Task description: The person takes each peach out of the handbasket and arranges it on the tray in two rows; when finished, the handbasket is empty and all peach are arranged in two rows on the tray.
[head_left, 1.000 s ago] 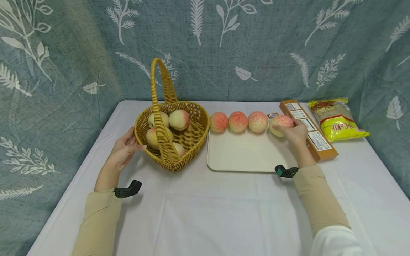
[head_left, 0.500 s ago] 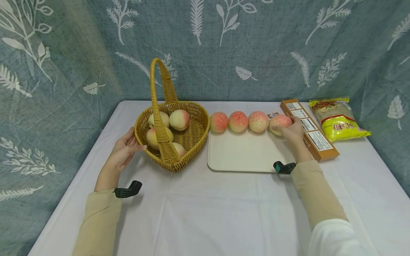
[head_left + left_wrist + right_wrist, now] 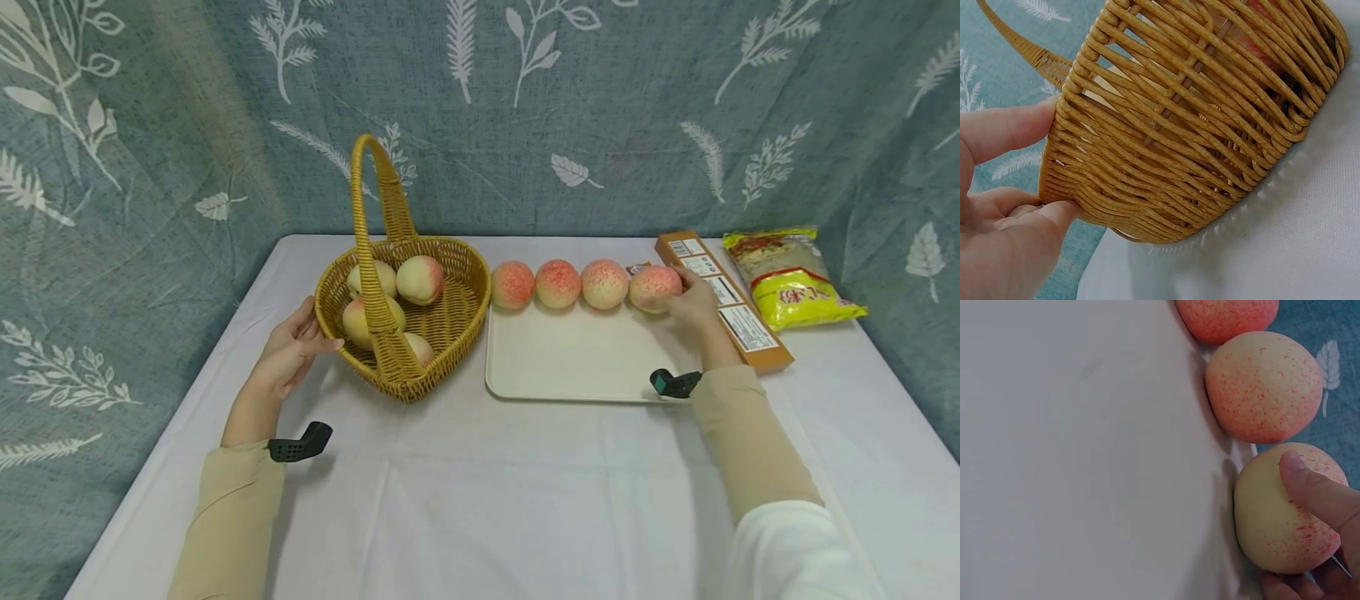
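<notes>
We've got the rightmost peach [image 3: 655, 288] sitting at the far right end of the cream tray [image 3: 577, 362], last in a row of four along the tray's back edge. Our right hand [image 3: 693, 307] is curled round it from the right side, thumb lying across the top, fingers tucked underneath in the right wrist view. Next to it, just about touching, is the neighbouring peach [image 3: 604, 284], then two more peaches [image 3: 536, 285] running left toward the basket.

Over on the other side, our left hand [image 3: 292, 350] grips the wicker basket [image 3: 450, 325] at its left wall, thumb pressed on the rim and fingers against the woven side low down. Inside the basket lie four paler peaches [image 3: 418, 279], partly behind the tall handle [image 3: 372, 225].

Beyond the right hand, a long brown box [image 3: 738, 321] lies just beside the tray, and past that a yellow food packet [image 3: 787, 279]; its print is probably noodles, though the label is too small to read. White tablecloth [image 3: 487, 500] underneath, leaf-patterned blue curtain [image 3: 600, 108] behind.
</notes>
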A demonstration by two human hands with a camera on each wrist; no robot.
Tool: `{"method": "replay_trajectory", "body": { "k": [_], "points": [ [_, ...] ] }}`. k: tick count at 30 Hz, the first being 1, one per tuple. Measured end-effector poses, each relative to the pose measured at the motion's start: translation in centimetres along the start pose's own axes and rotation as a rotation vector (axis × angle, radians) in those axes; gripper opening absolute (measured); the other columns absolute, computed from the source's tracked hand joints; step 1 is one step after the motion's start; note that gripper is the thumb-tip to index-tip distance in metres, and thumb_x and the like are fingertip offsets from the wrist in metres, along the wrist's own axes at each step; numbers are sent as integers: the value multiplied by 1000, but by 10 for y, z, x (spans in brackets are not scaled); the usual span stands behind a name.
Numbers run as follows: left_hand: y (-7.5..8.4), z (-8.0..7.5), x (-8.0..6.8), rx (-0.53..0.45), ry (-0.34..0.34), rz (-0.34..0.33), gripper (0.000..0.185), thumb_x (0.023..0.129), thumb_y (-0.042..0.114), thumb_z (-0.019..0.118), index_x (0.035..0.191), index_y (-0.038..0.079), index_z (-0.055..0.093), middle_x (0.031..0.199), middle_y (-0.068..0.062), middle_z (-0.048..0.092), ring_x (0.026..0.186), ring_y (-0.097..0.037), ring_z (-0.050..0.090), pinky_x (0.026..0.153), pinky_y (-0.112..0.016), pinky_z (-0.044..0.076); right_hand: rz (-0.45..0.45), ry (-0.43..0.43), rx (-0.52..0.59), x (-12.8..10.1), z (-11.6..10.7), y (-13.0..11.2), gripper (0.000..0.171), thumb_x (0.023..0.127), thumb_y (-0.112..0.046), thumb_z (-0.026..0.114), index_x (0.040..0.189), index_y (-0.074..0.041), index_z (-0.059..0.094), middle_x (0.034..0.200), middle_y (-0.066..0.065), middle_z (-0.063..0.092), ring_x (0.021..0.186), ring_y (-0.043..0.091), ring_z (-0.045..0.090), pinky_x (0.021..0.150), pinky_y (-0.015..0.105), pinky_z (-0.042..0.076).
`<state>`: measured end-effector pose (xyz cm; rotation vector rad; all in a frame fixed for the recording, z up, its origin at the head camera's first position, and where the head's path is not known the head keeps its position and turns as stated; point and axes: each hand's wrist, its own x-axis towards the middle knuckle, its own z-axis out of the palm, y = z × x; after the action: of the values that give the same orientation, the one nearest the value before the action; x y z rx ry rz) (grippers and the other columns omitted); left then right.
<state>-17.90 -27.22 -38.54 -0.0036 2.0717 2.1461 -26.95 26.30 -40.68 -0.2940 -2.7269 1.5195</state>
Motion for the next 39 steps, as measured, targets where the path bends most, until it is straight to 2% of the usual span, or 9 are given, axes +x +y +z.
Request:
{"method": "replay_trajectory", "body": {
  "k": [11,16,19,24,28,33,37,39],
  "points": [
    [0,-1,0,10,-1,-3,94,90,-15,51,151,4,-18,159,-13,-17,147,-22,-6,117,-25,11,24,-29,-20,1,0,-1,85,86,-16,74,153,0,23,154,24,28,141,38,28,116,45,26],
    [0,-3,1,-5,-9,13,94,89,-15,50,151,4,-18,159,-13,-17,147,-21,-6,116,-25,12,-7,-61,-43,2,-2,-4,86,87,-16,73,153,3,21,152,28,28,139,41,29,115,48,27],
    [-1,-3,1,-9,-11,9,94,90,-16,50,151,5,-18,159,-12,-18,147,-21,-7,116,-25,12,-19,-110,-109,2,-6,-8,88,88,-19,72,153,5,17,150,32,28,137,45,30,113,51,29],
    [-2,-3,1,-4,-7,2,94,89,-15,50,151,4,-18,159,-13,-17,147,-22,-6,116,-25,12,-4,-211,-281,-2,-16,-28,93,85,-19,71,151,11,13,148,38,26,134,51,29,109,58,32],
    [-3,-3,0,2,-7,3,94,89,-15,50,151,4,-18,159,-13,-18,147,-22,-6,116,-25,12,-5,-228,-383,-7,-19,-51,101,82,-14,74,150,12,4,149,38,20,134,54,24,107,61,33],
    [-3,-3,-1,8,-18,4,94,90,-14,51,151,4,-18,159,-13,-18,147,-22,-6,117,-25,12,-143,-184,-469,-18,-11,-80,100,81,-13,75,150,12,8,151,36,20,138,51,20,111,60,26],
    [-2,-2,0,7,-22,7,94,90,-14,52,152,5,-17,160,-13,-16,147,-21,-5,117,-25,13,-245,-163,-429,-26,2,-104,91,85,-16,74,151,10,17,155,31,18,142,47,16,115,57,21],
    [-1,-3,0,1,-22,7,94,90,-14,51,151,5,-17,160,-13,-16,147,-21,-5,117,-25,13,-272,-171,-386,-29,11,-116,84,87,-19,73,151,6,25,155,28,23,142,45,19,114,56,23]
  ]
}}
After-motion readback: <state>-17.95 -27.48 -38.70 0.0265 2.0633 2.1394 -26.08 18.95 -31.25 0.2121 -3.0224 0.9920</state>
